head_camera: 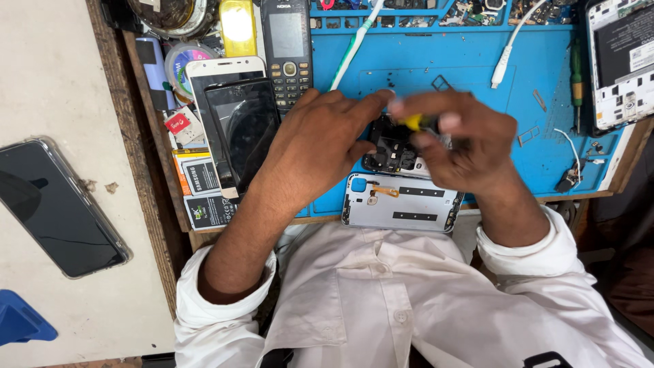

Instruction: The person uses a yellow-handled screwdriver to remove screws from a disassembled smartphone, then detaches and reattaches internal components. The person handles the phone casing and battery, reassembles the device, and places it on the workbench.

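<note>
An opened phone [390,146] with its dark inner parts bared lies on the blue work mat [470,61]. My left hand [317,140] rests flat on its left side, fingertips pressing the frame. My right hand [463,140] is closed around a small yellow-handled screwdriver [413,122], held over the phone's top part. A silver back cover [402,203] lies just below the phone, at the mat's near edge. The screwdriver's tip is hidden by my fingers.
Left of my arm lie a stack of two phones [235,126], a dark keypad phone [287,48] and loose batteries [204,194]. A phone in a clear case [58,204] lies far left. A white cable [507,51], a green screwdriver [578,75] and an open white phone [623,61] are at right.
</note>
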